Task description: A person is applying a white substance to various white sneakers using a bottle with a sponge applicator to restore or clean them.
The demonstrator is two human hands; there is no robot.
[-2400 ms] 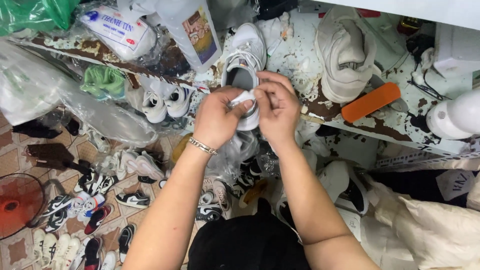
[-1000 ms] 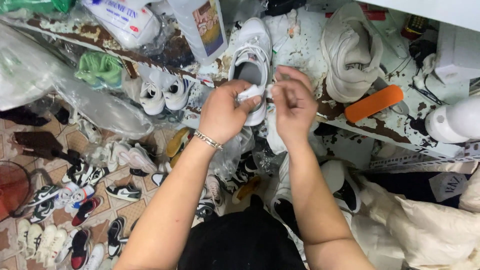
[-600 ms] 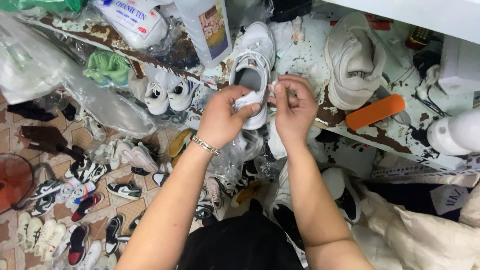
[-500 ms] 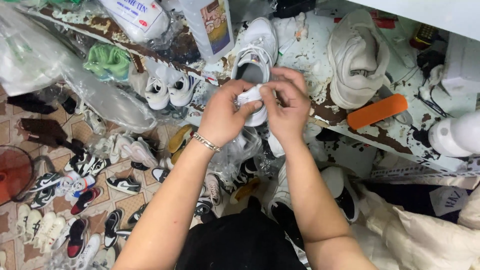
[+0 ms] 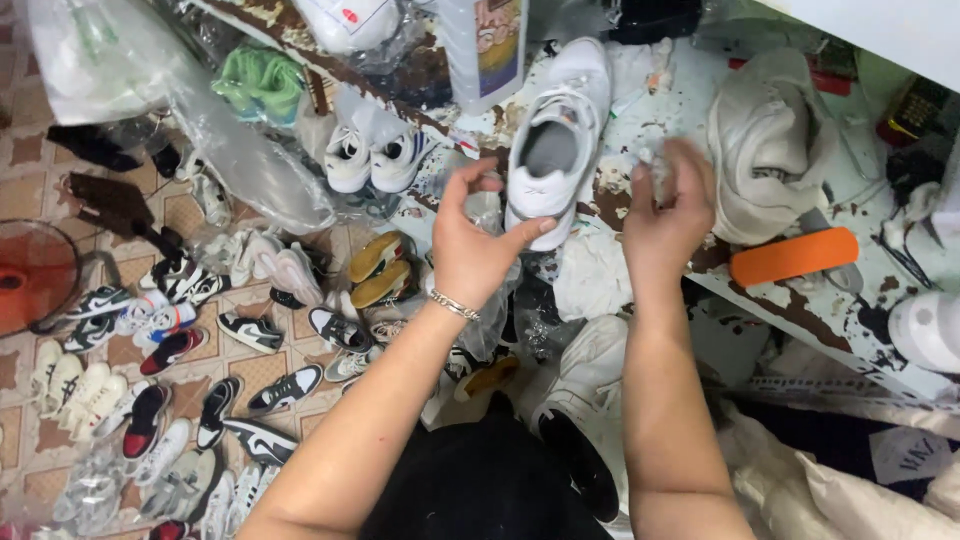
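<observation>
A white sneaker (image 5: 552, 140) with a grey insole lies on a pale table (image 5: 660, 110) flecked with brown where paint has chipped. Beside it sit an orange brush (image 5: 793, 256) and a cream-grey cloth (image 5: 768, 150). A green rag (image 5: 262, 85) shows above a white pair of small shoes (image 5: 372, 158). Black-and-white and red-and-black sneakers (image 5: 150, 340) dot the tan patterned floor tiles (image 5: 30, 195); a silver bracelet (image 5: 455, 305) glints.

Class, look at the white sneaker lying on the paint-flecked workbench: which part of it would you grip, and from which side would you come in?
Probably best gripped at the heel collar of the white sneaker, coming in from the near bench edge. The shoe lies sole down with its heel toward the person and its opening facing up, so fingers can hook inside. The left hand hovers open beside that end; the right hand holds a small whitish wad.
</observation>
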